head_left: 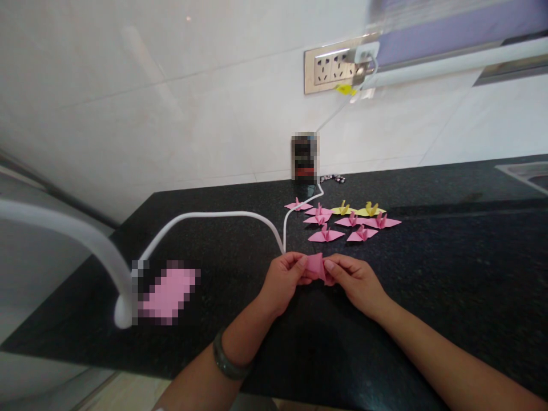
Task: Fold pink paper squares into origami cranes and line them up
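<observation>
A small folded piece of pink paper (317,266) is pinched between both hands just above the black countertop (449,268). My left hand (283,279) grips its left side with thumb and fingers closed, and a dark bracelet sits on that wrist. My right hand (356,279) pinches its right side. Beyond the hands lie several finished paper cranes (342,221), mostly pink with two yellow ones, spread flat on the counter.
A white flexible arm (201,220) curves across the counter from a base at the left, beside a blurred pink patch (166,292). A blurred dark device (305,157) leans on the tiled wall, its white cable running to a socket plate (331,65). A sink edge (524,171) shows far right.
</observation>
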A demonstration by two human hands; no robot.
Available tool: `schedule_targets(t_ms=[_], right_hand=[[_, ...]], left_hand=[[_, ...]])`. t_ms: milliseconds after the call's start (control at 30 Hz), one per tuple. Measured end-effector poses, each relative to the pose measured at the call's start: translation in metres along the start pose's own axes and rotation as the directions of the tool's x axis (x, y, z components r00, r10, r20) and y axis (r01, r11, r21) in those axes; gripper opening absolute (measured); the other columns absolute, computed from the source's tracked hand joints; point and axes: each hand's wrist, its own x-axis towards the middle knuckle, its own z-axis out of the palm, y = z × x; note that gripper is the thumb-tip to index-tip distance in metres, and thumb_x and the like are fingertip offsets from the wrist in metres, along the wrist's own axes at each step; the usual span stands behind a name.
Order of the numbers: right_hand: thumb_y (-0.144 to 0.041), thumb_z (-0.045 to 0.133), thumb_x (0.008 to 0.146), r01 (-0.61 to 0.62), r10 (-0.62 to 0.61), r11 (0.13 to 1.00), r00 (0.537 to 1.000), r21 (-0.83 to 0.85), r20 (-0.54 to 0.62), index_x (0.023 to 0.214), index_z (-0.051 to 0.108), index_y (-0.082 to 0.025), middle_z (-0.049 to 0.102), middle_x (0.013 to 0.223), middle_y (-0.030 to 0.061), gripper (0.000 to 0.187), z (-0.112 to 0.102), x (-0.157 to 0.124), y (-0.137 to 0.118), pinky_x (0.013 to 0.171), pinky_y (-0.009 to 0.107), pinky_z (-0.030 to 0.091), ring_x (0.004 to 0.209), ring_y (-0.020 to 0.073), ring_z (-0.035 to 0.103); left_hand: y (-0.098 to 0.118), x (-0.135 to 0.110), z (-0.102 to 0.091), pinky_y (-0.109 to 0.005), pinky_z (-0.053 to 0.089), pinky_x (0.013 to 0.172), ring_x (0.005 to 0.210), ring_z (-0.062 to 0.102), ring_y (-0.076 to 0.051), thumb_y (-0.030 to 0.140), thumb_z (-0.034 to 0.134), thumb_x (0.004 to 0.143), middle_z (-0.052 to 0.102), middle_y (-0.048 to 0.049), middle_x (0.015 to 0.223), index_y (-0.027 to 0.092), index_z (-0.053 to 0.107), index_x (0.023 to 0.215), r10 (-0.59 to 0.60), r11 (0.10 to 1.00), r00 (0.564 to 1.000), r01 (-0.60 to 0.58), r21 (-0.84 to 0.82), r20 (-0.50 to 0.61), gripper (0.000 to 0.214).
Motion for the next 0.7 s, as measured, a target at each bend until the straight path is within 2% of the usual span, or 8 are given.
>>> schedule_targets(t_ms=[367, 467, 600, 700], right_hand=[[-0.033, 0.044, 0.077, 0.015, -0.016, 0.999, 1.0, -0.047, -0.003, 0.082, 0.06, -0.016, 0.055, 0.062, 0.0, 0.024, 0.0008, 0.0008, 0.0021, 0.053, 0.022, 0.043, 0.056, 0.0106, 0.051], [-0.03, 0.042, 0.079, 0.06, -0.065, 0.986, 0.998, -0.156, -0.024, 0.08, 0.06, -0.016, 0.055, 0.062, 0.0004, 0.023, 0.0, 0.001, 0.0017, 0.054, 0.023, 0.041, 0.057, 0.0111, 0.051], [-0.024, 0.042, 0.078, 0.154, -0.182, 0.923, 0.982, -0.352, -0.047, 0.076, 0.06, -0.017, 0.058, 0.068, 0.0017, 0.019, -0.0019, 0.0009, 0.002, 0.059, 0.024, 0.041, 0.063, 0.0123, 0.052], [-0.022, 0.044, 0.077, 0.175, -0.226, 0.888, 0.972, -0.426, -0.071, 0.077, 0.059, -0.018, 0.058, 0.07, 0.0016, 0.015, -0.0027, -0.0001, 0.0048, 0.059, 0.024, 0.041, 0.063, 0.0125, 0.053]], left_hand=[[0.0002, 0.0001, 0.0006, -0.02, 0.045, 0.056, 0.061, 0.058, -0.011, 0.038, 0.053, 0.07, 0.061, -0.0041, 0.068, 0.012, 0.054, 0.083, -0.01, 1.0, 1.0, 0.01, -0.007, -0.003, 0.029], [0.0013, -0.0003, 0.0012, -0.021, 0.044, 0.056, 0.061, 0.059, -0.011, 0.038, 0.055, 0.068, 0.061, -0.0036, 0.068, 0.012, 0.055, 0.082, -0.018, 1.0, 1.0, 0.018, -0.015, -0.012, 0.03], [0.0042, -0.0023, 0.0033, -0.021, 0.044, 0.057, 0.062, 0.059, -0.012, 0.037, 0.057, 0.066, 0.062, -0.0037, 0.067, 0.012, 0.055, 0.078, -0.026, 1.0, 1.0, 0.026, 0.01, -0.013, 0.028], [0.0059, -0.004, 0.0048, -0.022, 0.044, 0.059, 0.064, 0.059, -0.013, 0.037, 0.057, 0.066, 0.062, -0.0051, 0.068, 0.011, 0.055, 0.077, -0.031, 0.999, 1.0, 0.031, 0.043, -0.002, 0.028]])
